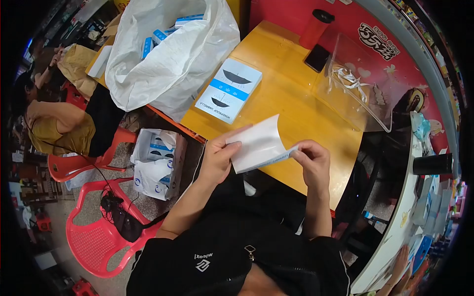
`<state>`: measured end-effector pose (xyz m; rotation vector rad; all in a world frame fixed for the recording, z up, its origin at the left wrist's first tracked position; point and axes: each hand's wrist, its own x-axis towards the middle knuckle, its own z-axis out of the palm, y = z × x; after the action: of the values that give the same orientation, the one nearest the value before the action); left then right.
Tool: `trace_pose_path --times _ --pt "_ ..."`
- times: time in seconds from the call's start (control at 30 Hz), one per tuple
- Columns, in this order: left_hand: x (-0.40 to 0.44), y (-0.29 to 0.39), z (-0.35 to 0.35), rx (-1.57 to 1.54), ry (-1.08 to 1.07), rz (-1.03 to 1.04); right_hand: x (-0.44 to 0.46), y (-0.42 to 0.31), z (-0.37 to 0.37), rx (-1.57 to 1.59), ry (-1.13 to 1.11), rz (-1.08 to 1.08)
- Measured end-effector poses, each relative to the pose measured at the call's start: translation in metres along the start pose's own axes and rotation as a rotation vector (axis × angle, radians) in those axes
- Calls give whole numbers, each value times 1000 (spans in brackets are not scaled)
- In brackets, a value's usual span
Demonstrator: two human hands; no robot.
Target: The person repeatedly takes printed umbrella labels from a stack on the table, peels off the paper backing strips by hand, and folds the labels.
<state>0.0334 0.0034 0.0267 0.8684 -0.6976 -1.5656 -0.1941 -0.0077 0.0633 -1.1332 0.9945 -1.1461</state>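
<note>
A white sheet of thin card [259,145], with blue print along its lower edge, is held up between my two hands over the table's front edge. My left hand [221,154] is closed on its left side, thumb on top. The fingers of my right hand [311,160] pinch its right corner. Beyond it, a stack of flat printed umbrella cartons [228,90] lies on the yellow table [281,74]. Behind my left hand stands a large white sack [168,64] with several blue-and-white boxes [159,36] inside.
A red tumbler [316,30], a phone [317,57] and a clear plastic bin [355,89] with strips are at the table's back right. An open carton [157,165] and a pink chair [103,227] stand at left. A seated person [64,123] is at far left.
</note>
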Motion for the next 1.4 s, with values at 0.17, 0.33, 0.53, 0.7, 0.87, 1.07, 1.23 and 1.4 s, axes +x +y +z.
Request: trace_pose_path --times 0.17,0.33,0.53,0.7,0.87,1.07,1.23,1.4 --pt "-5 19 3 781 -209 507 8 17 3 238 42 70" --pt "1 31 9 1225 -362 930 16 27 2 297 17 189" --pt "4 32 8 1190 -538 1010 20 40 4 271 65 164" --pt "5 25 9 1279 -580 1035 20 46 4 502 10 234" --pt "-6 23 9 1084 -390 863 20 53 -1 493 76 146" --pt "-30 18 -3 153 94 -2 17 36 -5 313 207 -95" --pt "-27 16 8 -44 -78 -349 14 26 5 247 168 -119" --pt "-23 6 7 -199 -149 -467 8 27 5 242 171 -89"
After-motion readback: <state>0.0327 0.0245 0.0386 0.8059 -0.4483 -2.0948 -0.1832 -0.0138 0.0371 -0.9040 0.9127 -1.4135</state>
